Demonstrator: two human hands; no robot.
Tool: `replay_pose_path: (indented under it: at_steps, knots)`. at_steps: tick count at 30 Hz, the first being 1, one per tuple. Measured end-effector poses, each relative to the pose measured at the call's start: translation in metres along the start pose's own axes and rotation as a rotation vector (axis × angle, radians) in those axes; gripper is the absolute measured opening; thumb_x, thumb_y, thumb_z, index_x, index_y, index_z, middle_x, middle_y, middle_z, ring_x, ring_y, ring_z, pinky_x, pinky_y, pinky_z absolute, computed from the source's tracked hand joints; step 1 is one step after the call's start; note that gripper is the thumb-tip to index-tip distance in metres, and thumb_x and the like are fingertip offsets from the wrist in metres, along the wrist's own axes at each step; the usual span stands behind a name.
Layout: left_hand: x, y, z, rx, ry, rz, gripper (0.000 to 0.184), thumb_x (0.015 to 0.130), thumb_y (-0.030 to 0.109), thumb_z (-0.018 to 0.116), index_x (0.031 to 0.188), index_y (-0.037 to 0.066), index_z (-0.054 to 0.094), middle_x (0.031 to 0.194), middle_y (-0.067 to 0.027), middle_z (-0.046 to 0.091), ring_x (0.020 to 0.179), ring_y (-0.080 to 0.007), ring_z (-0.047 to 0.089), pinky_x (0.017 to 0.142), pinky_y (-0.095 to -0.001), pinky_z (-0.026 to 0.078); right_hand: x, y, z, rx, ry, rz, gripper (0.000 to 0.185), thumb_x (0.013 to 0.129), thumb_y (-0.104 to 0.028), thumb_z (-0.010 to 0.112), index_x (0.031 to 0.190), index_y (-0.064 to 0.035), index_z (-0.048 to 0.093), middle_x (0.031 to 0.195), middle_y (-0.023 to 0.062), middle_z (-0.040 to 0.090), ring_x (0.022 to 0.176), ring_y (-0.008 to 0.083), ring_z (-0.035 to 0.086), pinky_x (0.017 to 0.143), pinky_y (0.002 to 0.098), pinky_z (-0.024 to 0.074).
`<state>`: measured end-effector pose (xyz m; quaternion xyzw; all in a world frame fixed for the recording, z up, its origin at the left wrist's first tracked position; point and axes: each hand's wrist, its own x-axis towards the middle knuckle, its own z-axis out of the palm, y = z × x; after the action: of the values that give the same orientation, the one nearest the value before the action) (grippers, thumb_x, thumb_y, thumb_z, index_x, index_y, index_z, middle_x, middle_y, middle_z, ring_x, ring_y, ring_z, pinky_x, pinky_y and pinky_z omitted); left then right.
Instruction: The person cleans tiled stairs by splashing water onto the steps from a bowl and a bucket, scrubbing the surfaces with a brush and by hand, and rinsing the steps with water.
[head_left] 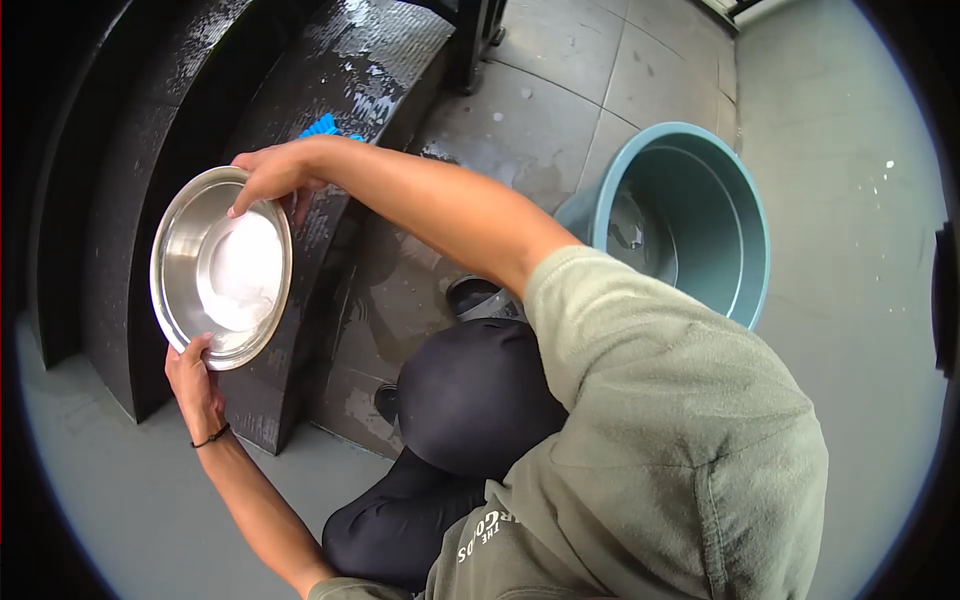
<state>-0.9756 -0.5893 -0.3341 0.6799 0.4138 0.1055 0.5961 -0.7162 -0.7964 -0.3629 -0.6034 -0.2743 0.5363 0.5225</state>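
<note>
A shiny stainless steel basin [178, 262] is tilted above the dark wet steps, its hollow side facing me. My left hand [190, 375], with a dark bracelet at the wrist, grips the lower rim, thumb inside. At the upper rim my right hand [272, 178] is closed around the edge, its thumb reaching over the inner side. Bright glare covers the basin's bottom, so I cannot tell whether water lies in it. Just beyond my right forearm, a bright blue bristly-looking object [322, 126] rests on the step, partly hidden by the arm.
Dark steps [350, 60] with wet patches rise on the left. A large teal tub [725, 170] stands at the right near the grey wall [850, 300], with a little liquid visible inside. Grey tiles [550, 70] are wet in places. My bent knees are below the basin.
</note>
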Motion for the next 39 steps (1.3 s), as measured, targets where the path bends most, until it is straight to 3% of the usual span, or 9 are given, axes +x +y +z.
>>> replay_pose_path:
  at_steps: [5, 8, 15, 17, 19, 21, 25, 33, 39]
  knots:
    - [-0.01, 0.025, 0.032, 0.067, -0.111, 0.081, 0.039, 0.093, 0.01, 0.064, 0.127, -0.004, 0.055, 0.109, -0.0107, 0.065, 0.094, -0.0183, 0.065, 0.086, -0.0327, 0.052, -0.032, -0.015, -0.039, 0.025, -0.009, -0.007, 0.044, 0.076, 0.0, 0.068, 0.118, -0.0097, 0.061, 0.092, 0.0053, 0.065, 0.078, 0.0175, 0.066, 0.071, 0.0361, 0.0574]
    - [-0.032, 0.084, 0.077, 0.144, -0.328, -0.031, 0.045, 0.102, 0.035, 0.056, 0.132, 0.001, 0.056, 0.113, -0.0097, 0.067, 0.093, -0.0132, 0.065, 0.08, -0.0283, 0.051, -0.129, -0.05, -0.067, -0.153, 0.25, -0.037, 0.037, 0.074, -0.003, 0.067, 0.111, -0.0021, 0.061, 0.092, 0.0099, 0.067, 0.084, 0.0192, 0.068, 0.076, 0.033, 0.0602]
    - [-0.052, 0.127, 0.082, 0.248, -0.634, 0.698, 0.057, 0.097, 0.048, 0.056, 0.129, 0.001, 0.06, 0.107, -0.0107, 0.068, 0.087, -0.0101, 0.063, 0.069, -0.0223, 0.042, -0.426, -0.088, -0.051, -0.611, 0.87, 0.022, 0.059, 0.086, -0.022, 0.066, 0.138, 0.0006, 0.05, 0.132, 0.0199, 0.058, 0.124, 0.0307, 0.053, 0.107, 0.0404, 0.0373]
    - [-0.074, 0.13, 0.08, 0.184, -0.891, 0.779, 0.055, 0.093, 0.048, 0.061, 0.123, 0.002, 0.063, 0.099, -0.0102, 0.067, 0.083, -0.0104, 0.06, 0.065, -0.0234, 0.04, -0.48, -0.074, -0.04, -0.861, 0.97, 0.087, 0.059, 0.084, -0.025, 0.056, 0.134, 0.0053, 0.05, 0.115, 0.0225, 0.065, 0.103, 0.0292, 0.063, 0.088, 0.0405, 0.0514]
    - [-0.092, 0.137, 0.093, 0.058, -1.207, 0.869, 0.045, 0.091, 0.041, 0.064, 0.118, 0.005, 0.064, 0.093, -0.0088, 0.066, 0.079, -0.0115, 0.059, 0.061, -0.0246, 0.038, -0.492, -0.061, -0.036, -0.695, 1.081, 0.545, 0.053, 0.083, 0.01, 0.04, 0.134, 0.0037, 0.054, 0.111, 0.0228, 0.07, 0.106, 0.0291, 0.07, 0.096, 0.0375, 0.0567]
    - [-0.109, 0.139, 0.106, -0.029, -1.389, 0.954, 0.046, 0.085, 0.041, 0.073, 0.125, 0.02, 0.061, 0.085, -0.0034, 0.066, 0.064, -0.0109, 0.052, 0.053, -0.025, 0.031, -0.484, -0.029, -0.039, -1.107, 1.038, 0.954, 0.066, 0.074, 0.002, 0.044, 0.14, -0.0044, 0.053, 0.098, 0.0263, 0.07, 0.092, 0.0348, 0.072, 0.082, 0.0442, 0.0571]
    - [-0.135, 0.133, 0.112, -0.196, -1.395, 0.967, 0.065, 0.075, 0.037, 0.085, 0.132, 0.047, 0.055, 0.076, 0.0059, 0.064, 0.046, -0.0081, 0.045, 0.046, -0.0243, 0.021, -0.474, 0.103, -0.083, -1.31, 0.871, 1.149, 0.022, 0.091, -0.009, 0.05, 0.097, 0.0053, 0.066, 0.089, 0.0305, 0.067, 0.089, 0.0438, 0.067, 0.081, 0.0517, 0.0541]
    - [-0.141, 0.161, 0.123, -0.086, -1.499, 0.91, 0.026, 0.068, 0.022, 0.076, 0.087, 0.014, 0.061, 0.056, 0.0008, 0.047, 0.045, -0.0139, 0.032, 0.041, -0.0271, 0.02, -0.444, 0.241, -0.071, -1.067, 0.899, 0.753, 0.043, 0.082, -0.008, 0.06, 0.122, 0.005, 0.061, 0.097, 0.0335, 0.066, 0.09, 0.0449, 0.068, 0.08, 0.0502, 0.057]
    - [-0.16, 0.142, 0.133, -0.335, -1.14, 1.179, 0.017, 0.071, 0.014, 0.07, 0.085, 0.017, 0.061, 0.058, 0.0006, 0.05, 0.048, -0.0132, 0.034, 0.043, -0.0274, 0.02, -0.497, 0.275, -0.068, -0.161, 1.079, 0.751, 0.027, 0.074, -0.005, 0.054, 0.099, 0.0002, 0.065, 0.067, 0.0043, 0.059, 0.05, 0.0153, 0.057, 0.042, 0.0306, 0.0496]
